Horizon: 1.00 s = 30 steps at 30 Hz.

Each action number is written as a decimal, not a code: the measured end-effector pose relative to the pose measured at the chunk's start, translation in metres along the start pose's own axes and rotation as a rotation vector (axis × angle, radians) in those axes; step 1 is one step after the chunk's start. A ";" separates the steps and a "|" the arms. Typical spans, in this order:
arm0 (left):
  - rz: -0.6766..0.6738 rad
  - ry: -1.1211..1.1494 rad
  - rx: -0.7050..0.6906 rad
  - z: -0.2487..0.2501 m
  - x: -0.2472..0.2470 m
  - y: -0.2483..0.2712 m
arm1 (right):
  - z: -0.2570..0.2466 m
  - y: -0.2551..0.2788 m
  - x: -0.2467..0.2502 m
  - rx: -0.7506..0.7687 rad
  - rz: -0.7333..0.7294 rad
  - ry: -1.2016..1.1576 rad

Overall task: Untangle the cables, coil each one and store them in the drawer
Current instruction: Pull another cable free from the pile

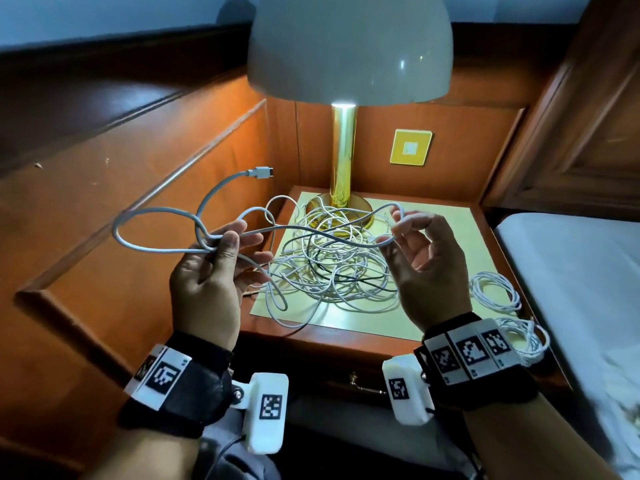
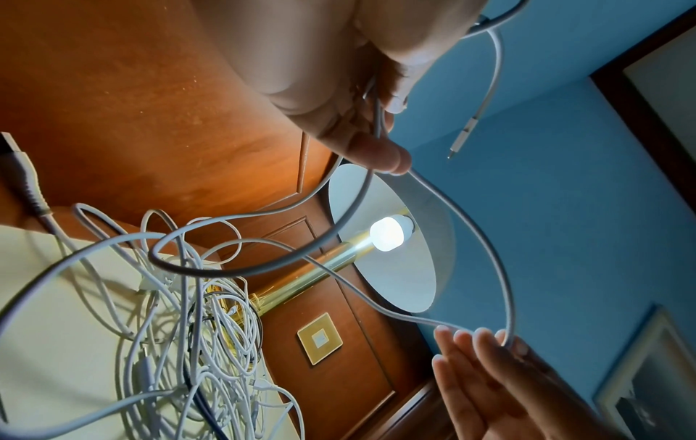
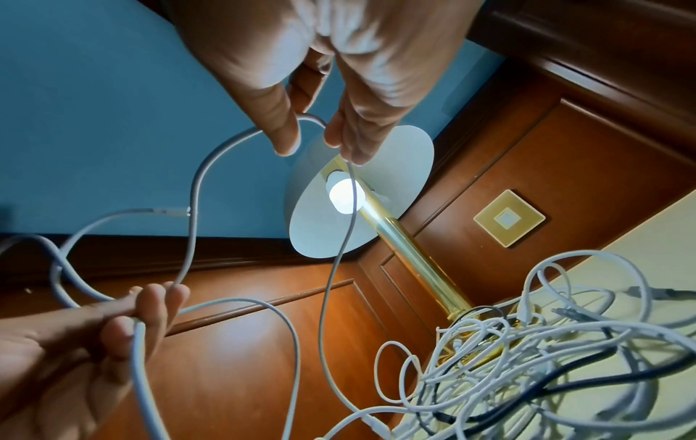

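A thick grey-white cable hangs in the air between both hands, its plug sticking out to the upper left. My left hand grips two loops of it where they cross. My right hand pinches a bend of the same cable between thumb and forefinger. Below them a tangle of white and black cables lies on the nightstand. In the left wrist view the cable runs from my left hand to my right hand. The right wrist view shows the same span.
A lit lamp with a brass stem stands behind the tangle. Two coiled white cables lie at the nightstand's right edge. The drawer's brass handle shows under the top; the drawer is closed. A bed is on the right.
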State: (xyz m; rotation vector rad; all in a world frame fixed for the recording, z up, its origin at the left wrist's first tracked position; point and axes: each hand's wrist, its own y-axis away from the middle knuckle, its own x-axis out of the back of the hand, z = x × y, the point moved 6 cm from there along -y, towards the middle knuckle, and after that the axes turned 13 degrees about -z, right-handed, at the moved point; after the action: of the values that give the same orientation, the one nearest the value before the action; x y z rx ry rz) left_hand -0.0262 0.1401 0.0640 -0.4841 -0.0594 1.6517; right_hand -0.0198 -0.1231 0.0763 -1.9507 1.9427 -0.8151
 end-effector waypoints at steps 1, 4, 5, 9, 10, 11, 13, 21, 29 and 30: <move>-0.003 0.000 -0.003 0.000 0.001 0.000 | 0.003 0.000 0.002 0.004 0.011 0.014; -0.025 -0.001 -0.010 0.003 0.002 0.001 | -0.005 0.001 0.008 0.082 0.060 0.019; -0.034 0.002 -0.014 0.004 0.002 0.002 | -0.011 0.001 0.009 0.123 0.081 0.012; -0.042 0.013 -0.025 0.006 0.001 0.003 | -0.028 0.004 0.006 0.216 0.104 -0.012; -0.036 0.019 -0.022 0.006 0.002 0.003 | -0.029 0.004 0.004 0.217 0.089 -0.020; -0.030 0.026 -0.018 0.005 0.003 0.003 | -0.029 0.004 0.002 0.215 0.078 -0.018; -0.028 0.032 -0.001 0.002 0.004 0.003 | -0.029 0.005 -0.001 0.210 0.068 0.002; -0.073 0.059 0.073 -0.013 -0.002 0.000 | -0.005 0.010 -0.034 -0.108 -0.125 -0.318; -0.207 0.108 0.331 -0.044 -0.017 0.002 | -0.011 0.011 -0.048 0.034 -0.210 -0.178; -0.203 0.107 0.322 -0.046 -0.017 0.001 | -0.012 0.012 -0.048 0.044 -0.217 -0.144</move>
State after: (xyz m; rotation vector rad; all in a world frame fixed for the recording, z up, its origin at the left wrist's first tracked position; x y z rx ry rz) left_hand -0.0104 0.1127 0.0267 -0.3079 0.2274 1.4005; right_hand -0.0335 -0.0743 0.0696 -2.1553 1.6397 -0.7401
